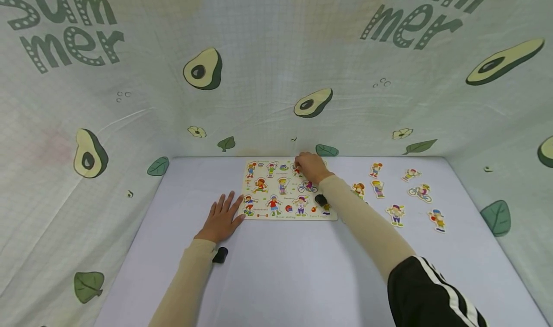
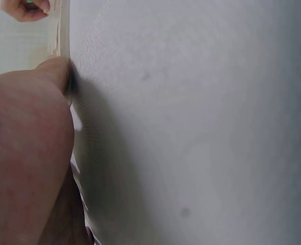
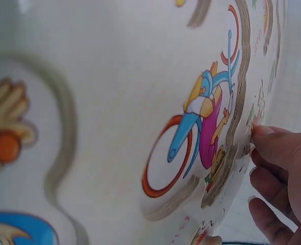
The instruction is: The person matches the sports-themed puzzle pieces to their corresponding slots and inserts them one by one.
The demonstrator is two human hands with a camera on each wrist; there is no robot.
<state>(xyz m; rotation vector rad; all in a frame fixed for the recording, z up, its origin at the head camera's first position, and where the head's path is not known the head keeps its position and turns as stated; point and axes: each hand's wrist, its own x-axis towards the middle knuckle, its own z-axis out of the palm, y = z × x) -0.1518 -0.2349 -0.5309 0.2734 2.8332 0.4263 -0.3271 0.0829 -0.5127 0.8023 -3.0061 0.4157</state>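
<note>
A flat puzzle board (image 1: 264,204) printed with sporting children lies near the table's far edge. My left hand (image 1: 220,219) rests flat on the table with fingers spread, its fingertips at the board's left edge. At the board's top row, my right hand (image 1: 312,166) pinches a small puzzle piece (image 1: 297,170), mostly covered by the fingers. Up close in the right wrist view, the thumb (image 3: 273,145) meets the board's face beyond the bicycle recess (image 3: 191,138). The left wrist view shows mainly the left hand's side (image 2: 28,153) against the tabletop.
Several loose puzzle pieces lie right of the board, among them a cyclist (image 1: 420,192), a figure with a red ball (image 1: 437,220) and a clown-like figure (image 1: 395,215). The right forearm (image 1: 367,221) partly covers that side. A printed cloth (image 1: 259,67) hangs behind the white table (image 1: 281,269).
</note>
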